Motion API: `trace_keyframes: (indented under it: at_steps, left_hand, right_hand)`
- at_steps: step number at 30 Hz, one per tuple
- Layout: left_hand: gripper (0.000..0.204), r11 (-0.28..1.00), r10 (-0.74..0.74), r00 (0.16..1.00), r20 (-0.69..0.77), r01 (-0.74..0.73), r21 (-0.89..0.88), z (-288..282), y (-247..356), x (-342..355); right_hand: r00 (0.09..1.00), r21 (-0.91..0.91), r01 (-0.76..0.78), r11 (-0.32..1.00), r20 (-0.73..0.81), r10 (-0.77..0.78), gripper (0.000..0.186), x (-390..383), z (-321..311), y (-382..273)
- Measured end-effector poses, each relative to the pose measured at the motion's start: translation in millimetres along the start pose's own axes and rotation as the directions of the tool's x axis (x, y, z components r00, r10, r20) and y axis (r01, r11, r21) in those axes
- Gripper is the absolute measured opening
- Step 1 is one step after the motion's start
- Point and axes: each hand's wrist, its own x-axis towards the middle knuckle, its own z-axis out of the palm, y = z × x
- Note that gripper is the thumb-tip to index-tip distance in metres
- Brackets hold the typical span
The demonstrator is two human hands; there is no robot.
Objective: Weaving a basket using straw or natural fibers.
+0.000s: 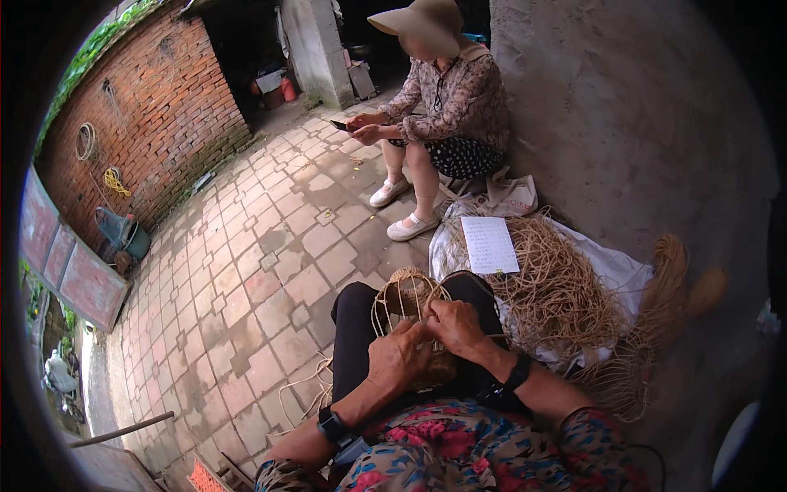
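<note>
Between my knees rests a small woven straw-coloured piece (409, 283), rounded like a basket, with cord strands (377, 315) looping up from it. My left hand (398, 357) is closed in a pinch over its near side. Right against it, slightly farther off, my right hand (457, 328) is also closed, with a strand rising by its fingers. Both hands grip the cord, though the exact pinch points are hidden by the fingers. Part of a brownish surface (441, 369) shows below the hands, its kind unclear.
On my right, a large heap of tan cord (557, 283) lies on a white sack (619, 275), with a written sheet (490, 244) on top. A seated person (451, 107) holds a phone (338, 125) ahead. Loose cord (307, 381) trails on the paving (238, 307) at my left.
</note>
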Motion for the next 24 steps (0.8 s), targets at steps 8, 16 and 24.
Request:
trace_keyframes:
  at_steps: [8, 16, 24]
  left_hand:
    - [0.022, 0.919, -0.052, 0.974, 0.222, 0.133, -0.372, -7, -23, -6]
    - [0.041, 0.964, 0.077, 0.954, 0.29, 0.003, -0.264, -16, -19, -11]
    - [0.04, 0.971, 0.115, 0.926, 0.359, -0.027, -0.239, -15, -23, -11]
  right_hand:
    - [1.0, 0.1, -0.011, 0.995, -0.008, 0.012, 0.019, 19, -12, -19]
    - [0.879, 0.84, -0.477, 0.257, 0.458, 0.134, 0.042, -34, -50, 19]
    - [0.8, 0.814, -0.553, 0.177, 0.459, 0.387, 0.015, -62, -76, 68]
